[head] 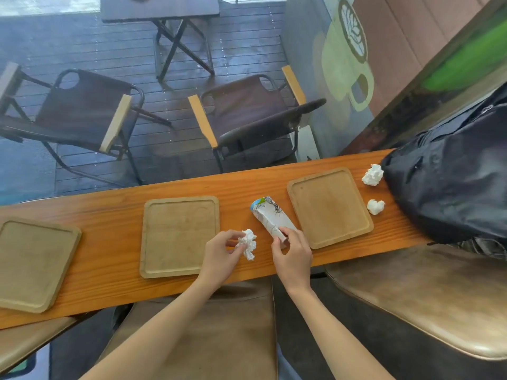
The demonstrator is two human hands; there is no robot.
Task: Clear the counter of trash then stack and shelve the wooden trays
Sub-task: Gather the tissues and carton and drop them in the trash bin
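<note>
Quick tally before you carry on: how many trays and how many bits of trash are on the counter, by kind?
Wooden trays: 3
Crumpled white tissues: 3, the first in the left hand
Flattened paper cups: 1, gripped by the right hand
Total: 7

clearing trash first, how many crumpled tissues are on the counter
3: one pinched in the left hand, crumpled tissue; two right of the right tray. The black bag may hide more.
</note>
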